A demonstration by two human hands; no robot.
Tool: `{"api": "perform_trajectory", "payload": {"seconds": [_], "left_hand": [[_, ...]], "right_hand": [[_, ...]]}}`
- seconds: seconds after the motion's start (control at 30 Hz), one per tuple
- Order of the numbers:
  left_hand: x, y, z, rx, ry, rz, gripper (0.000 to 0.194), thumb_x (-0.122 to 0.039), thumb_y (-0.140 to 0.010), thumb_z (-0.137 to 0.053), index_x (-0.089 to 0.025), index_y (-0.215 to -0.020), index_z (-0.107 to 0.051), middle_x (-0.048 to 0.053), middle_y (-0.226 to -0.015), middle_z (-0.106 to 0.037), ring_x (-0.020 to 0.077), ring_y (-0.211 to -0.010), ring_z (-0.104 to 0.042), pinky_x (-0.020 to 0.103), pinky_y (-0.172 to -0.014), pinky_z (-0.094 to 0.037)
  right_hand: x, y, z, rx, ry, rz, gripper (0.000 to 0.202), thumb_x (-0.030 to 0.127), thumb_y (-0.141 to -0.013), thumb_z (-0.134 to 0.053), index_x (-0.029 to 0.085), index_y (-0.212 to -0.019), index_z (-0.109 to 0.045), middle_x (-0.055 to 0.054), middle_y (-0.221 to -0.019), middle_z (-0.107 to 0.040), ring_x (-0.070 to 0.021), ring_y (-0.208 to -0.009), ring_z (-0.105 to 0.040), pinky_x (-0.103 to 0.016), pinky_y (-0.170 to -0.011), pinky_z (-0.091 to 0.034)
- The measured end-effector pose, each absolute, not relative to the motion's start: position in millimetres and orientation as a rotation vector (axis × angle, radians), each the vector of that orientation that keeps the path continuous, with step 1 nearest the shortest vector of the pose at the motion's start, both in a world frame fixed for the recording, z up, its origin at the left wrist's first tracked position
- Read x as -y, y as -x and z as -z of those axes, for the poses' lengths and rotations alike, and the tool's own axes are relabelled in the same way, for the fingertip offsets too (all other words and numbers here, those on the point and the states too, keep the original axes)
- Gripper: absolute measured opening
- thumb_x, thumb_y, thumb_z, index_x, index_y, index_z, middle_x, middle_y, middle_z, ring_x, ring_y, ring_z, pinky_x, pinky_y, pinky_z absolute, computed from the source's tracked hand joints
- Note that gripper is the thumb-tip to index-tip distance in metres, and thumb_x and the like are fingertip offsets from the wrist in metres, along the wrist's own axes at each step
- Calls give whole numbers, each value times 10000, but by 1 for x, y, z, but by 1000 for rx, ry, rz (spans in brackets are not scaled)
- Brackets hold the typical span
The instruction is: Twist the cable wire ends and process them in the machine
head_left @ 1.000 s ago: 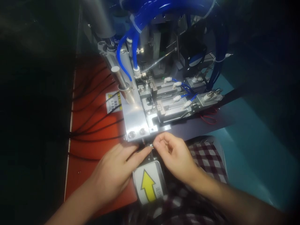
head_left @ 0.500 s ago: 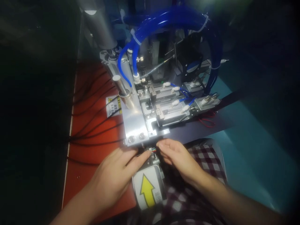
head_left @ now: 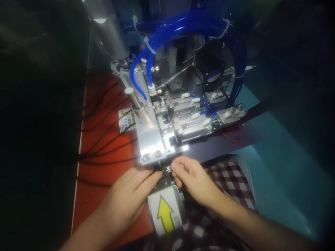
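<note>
From where I stand, the biggest thing is the pneumatic fixture, its slide cylinders (head_left: 192, 127) lined up on the far side of the hands, beside a red-orange bench top (head_left: 90, 216). A thick bundle of blue air hoses (head_left: 188, 26) arches over it, and a bolted metal plate (head_left: 151, 144) juts toward the worker. Just below the hands sits a white panel with a yellow arrow (head_left: 165, 214) (it points straight at the machine).

The left hand (head_left: 133, 184) has its fingers tucked by the plate's edge, its thumb pinching a thin dark cable. The right hand (head_left: 192, 176) is curled, thumb and forefinger pressed together at the fine coloured wires (head_left: 169, 170) on the cable's end; they're too small for me to tell whether every strand is caught.

I'd worry about a strand bending or splaying if the right fingertips roll unevenly, or the cable slipping if the left thumb eases off. The wires lie between the two thumbs, right at the right fingertips and just beyond the left thumb's tip.
</note>
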State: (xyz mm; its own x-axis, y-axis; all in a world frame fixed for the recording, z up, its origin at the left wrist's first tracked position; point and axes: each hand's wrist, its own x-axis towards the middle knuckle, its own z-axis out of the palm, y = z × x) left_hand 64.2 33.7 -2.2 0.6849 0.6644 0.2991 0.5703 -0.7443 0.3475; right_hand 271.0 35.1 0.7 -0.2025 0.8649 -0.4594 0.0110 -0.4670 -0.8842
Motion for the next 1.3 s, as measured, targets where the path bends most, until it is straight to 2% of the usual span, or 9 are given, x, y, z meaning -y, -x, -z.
{"api": "perform_trajectory", "payload": {"seconds": [0.07,0.2,0.33,0.4,0.53,0.7,0.9,1.13,1.3], "left_hand": [[-33,-63,1,-994,-2642,-594,349,-37,-918,-375,-156,-1215,-515,84,-1105,-592,184,-975,-530,281,-830,-447],[-29,-63,-3,-1068,-2646,-563,340,-46,-926,-371,-168,-1197,-538,74,-1032,-582,179,-887,-515,285,-742,-441],[-26,-62,-2,-1188,-2615,-635,374,-56,-922,-380,-227,-1194,-570,38,-839,-481,166,-753,-447,267,-609,-381],[-24,-61,-1,-1185,-2601,-653,414,-38,-907,-397,-229,-1240,-552,25,-800,-430,157,-725,-420,258,-590,-363],[-22,-60,3,-1158,-2547,-656,441,-8,-907,-375,-211,-1267,-528,54,-907,-480,162,-806,-456,274,-667,-408],[-22,-59,-1,-1144,-2511,-725,332,16,-888,-426,-148,-1143,-559,75,-1001,-525,169,-907,-499,270,-773,-434],[-20,-60,-8,-1204,-2601,-644,287,0,-894,-443,-135,-1103,-584,82,-1010,-495,165,-895,-497,266,-755,-427],[-15,-58,-8,-1283,-2512,-715,312,8,-878,-486,-177,-1098,-608,49,-934,-495,155,-851,-496,276,-726,-426],[-14,-54,-10,-1262,-2531,-752,251,17,-868,-494,-140,-1036,-597,75,-979,-546,168,-880,-518,290,-764,-448]], "right_hand": [[-33,-270,-1,1206,1482,-1613,214,279,-914,-463,192,-719,-477,48,-546,-505,-119,-536,-497,-262,-571,-412],[-31,-268,-1,1417,1572,-1357,175,220,-905,-455,198,-733,-474,21,-593,-542,-149,-603,-526,-286,-610,-415],[-33,-273,-1,1191,1485,-1635,187,290,-909,-465,194,-750,-489,31,-566,-543,-143,-570,-547,-280,-606,-441],[-36,-277,0,1074,1440,-1747,230,329,-910,-461,184,-736,-501,25,-563,-553,-142,-575,-564,-287,-634,-453],[-37,-281,1,1024,1394,-1750,267,369,-916,-445,172,-756,-529,24,-589,-554,-137,-574,-562,-300,-658,-451],[-37,-276,0,1082,1384,-1757,221,339,-895,-504,180,-742,-511,34,-611,-541,-129,-587,-557,-285,-638,-439],[-37,-272,2,1047,1347,-1800,208,282,-900,-482,181,-718,-490,44,-580,-517,-115,-551,-516,-272,-614,-429],[-26,-268,9,1315,1476,-1390,211,271,-917,-436,210,-715,-438,50,-604,-465,-125,-569,-467,-274,-583,-372],[-30,-272,0,1166,1393,-1677,192,328,-891,-470,197,-751,-467,52,-611,-481,-118,-556,-493,-266,-574,-393]]}}
